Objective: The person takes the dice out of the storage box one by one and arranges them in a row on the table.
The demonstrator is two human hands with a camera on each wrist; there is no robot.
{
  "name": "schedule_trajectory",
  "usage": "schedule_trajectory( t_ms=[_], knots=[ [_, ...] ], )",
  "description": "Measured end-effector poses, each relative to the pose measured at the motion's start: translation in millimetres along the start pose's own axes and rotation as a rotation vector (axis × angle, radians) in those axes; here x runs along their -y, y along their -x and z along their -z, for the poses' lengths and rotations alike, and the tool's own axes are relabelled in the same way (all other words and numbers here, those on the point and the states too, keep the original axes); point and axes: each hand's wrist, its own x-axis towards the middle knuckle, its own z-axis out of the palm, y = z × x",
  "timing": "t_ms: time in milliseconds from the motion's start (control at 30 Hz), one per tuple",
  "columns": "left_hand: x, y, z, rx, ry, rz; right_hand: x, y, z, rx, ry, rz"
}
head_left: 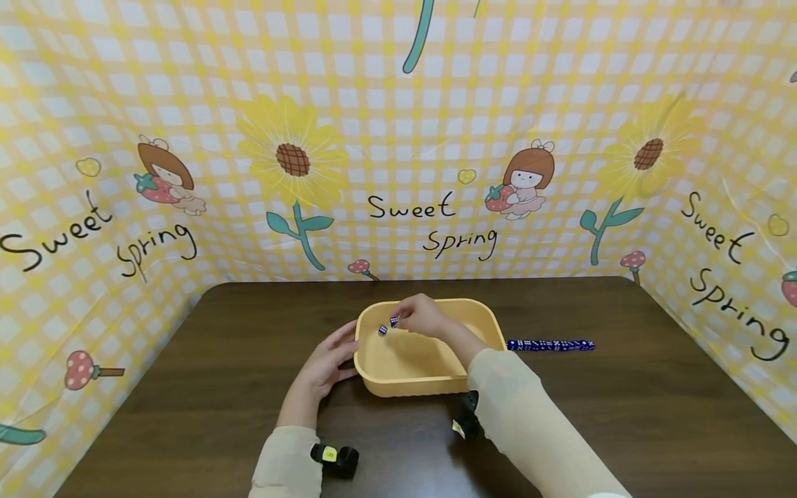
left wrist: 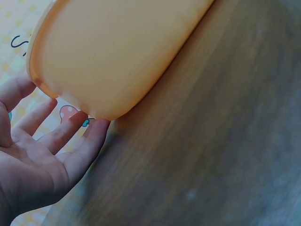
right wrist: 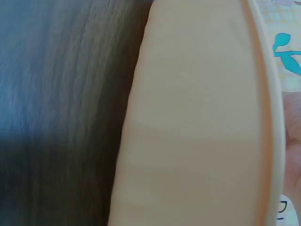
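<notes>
A yellow plastic basin (head_left: 398, 389) stands on the table in the head view. My left hand (head_left: 326, 363) is at its left side, fingers spread and fingertips against the outer wall; in the left wrist view that hand (left wrist: 47, 155) touches the wall below the rim. Inside the basin, my right hand (head_left: 426, 317) pinches a dark blue die (head_left: 394, 321) with white dots near the far left corner. Another blue die (head_left: 382, 330) lies on the basin floor just left of it. The right wrist view shows mostly the basin's outer wall (right wrist: 197, 113), which hides the fingertips.
To the right of the basin, a row of blue dice (head_left: 551, 345) with white dots lies on the dark wooden table (head_left: 623, 408), partly behind the basin. A checked yellow-and-white cloth (head_left: 411, 152) hangs behind and at both sides.
</notes>
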Motion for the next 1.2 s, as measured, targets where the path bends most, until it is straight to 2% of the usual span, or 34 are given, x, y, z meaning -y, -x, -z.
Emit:
schedule_trajectory(
  t_ms=[333,533,800,1000,1200],
  knots=[
    [1.3,0.1,-0.4,-0.014,0.005,0.004,-5,21,30,-0.013,-0.002,0.094],
    [0.9,-0.2,-0.9,-0.017,-0.006,-0.002,-11,38,55,-0.052,0.028,0.079],
    [-0.1,0.6,-1.1,-0.025,-0.005,0.01,-23,65,85,-0.145,0.038,0.065],
    [0.5,0.2,-0.4,-0.025,-0.003,0.014,-38,80,104,-0.191,0.024,0.063],
    [0.4,0.6,0.3,-0.028,-0.007,0.014,-53,99,119,-0.227,0.077,0.038]
  ],
)
